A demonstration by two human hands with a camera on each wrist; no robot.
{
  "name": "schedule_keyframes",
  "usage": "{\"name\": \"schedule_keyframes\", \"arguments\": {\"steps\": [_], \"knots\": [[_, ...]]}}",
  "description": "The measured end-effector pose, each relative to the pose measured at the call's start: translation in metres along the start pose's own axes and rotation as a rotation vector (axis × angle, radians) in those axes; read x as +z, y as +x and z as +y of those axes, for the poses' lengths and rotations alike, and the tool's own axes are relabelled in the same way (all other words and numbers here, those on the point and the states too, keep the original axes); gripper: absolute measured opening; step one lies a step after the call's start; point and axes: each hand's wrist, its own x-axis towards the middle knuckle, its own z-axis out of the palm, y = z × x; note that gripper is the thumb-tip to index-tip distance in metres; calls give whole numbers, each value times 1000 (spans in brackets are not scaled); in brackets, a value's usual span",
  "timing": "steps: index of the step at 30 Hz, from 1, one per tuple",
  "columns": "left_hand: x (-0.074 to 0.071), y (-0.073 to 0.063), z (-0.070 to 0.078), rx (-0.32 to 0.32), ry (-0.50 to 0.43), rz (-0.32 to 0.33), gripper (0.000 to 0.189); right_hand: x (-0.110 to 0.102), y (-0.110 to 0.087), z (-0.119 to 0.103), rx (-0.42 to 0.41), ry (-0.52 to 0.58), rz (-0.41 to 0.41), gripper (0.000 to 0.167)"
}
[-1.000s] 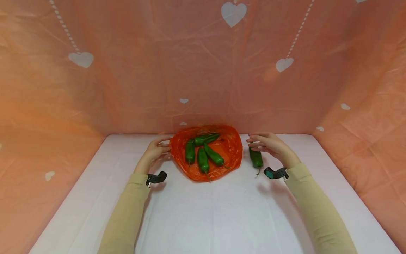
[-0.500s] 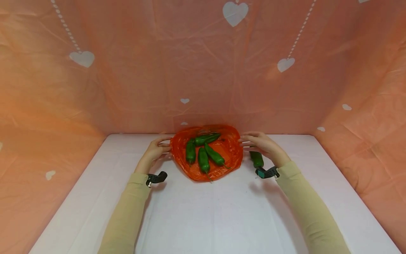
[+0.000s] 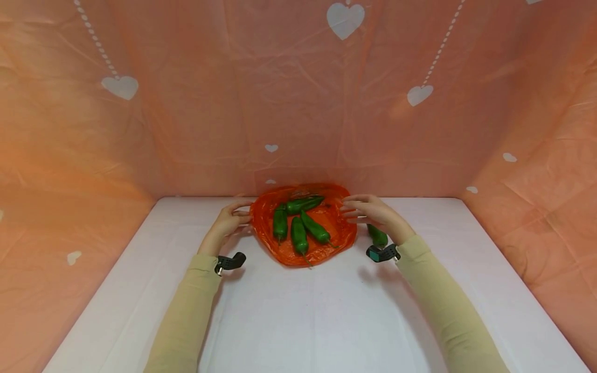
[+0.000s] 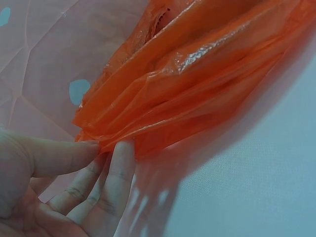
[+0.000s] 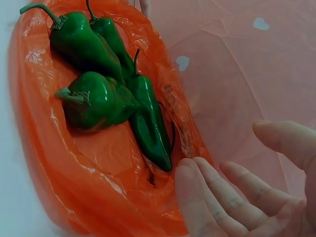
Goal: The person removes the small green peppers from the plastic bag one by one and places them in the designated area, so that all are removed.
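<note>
An orange plastic bag [image 3: 335, 228] lies spread open at the back of the table, with several green chili peppers [image 3: 299, 235] inside it. My left hand [image 3: 227, 221] pinches the bag's left edge between thumb and fingers; the left wrist view shows the gathered plastic [image 4: 197, 94] at the fingertips. My right hand [image 3: 373, 211] holds nothing, and its spread fingers overlap the bag's right rim. In the right wrist view, thumb and fingers stand apart beside the peppers [image 5: 96, 103]. Another green chili pepper [image 3: 378, 237] lies on the table right of the bag, partly hidden by my right hand.
The table has a white cover [image 3: 298, 321]. A peach-coloured curtain with white hearts [image 3: 298, 119] stands right behind the bag and runs along both sides. A black wrist strap with a camera [image 3: 382, 253] sits on each wrist.
My right hand has moved left, from above the lone pepper to the bag's right rim, holding nothing. My left hand, the bag and the peppers stay where they were.
</note>
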Motion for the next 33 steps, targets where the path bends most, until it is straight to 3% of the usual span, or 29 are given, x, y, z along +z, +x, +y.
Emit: {"name": "schedule_keyframes", "arguments": {"steps": [9, 33], "knots": [[1, 1, 0, -12, -5, 8, 51, 7, 5, 0, 30, -35, 11, 51], [1, 0, 1, -8, -9, 2, 50, 29, 15, 2, 52, -45, -59, 48]]}}
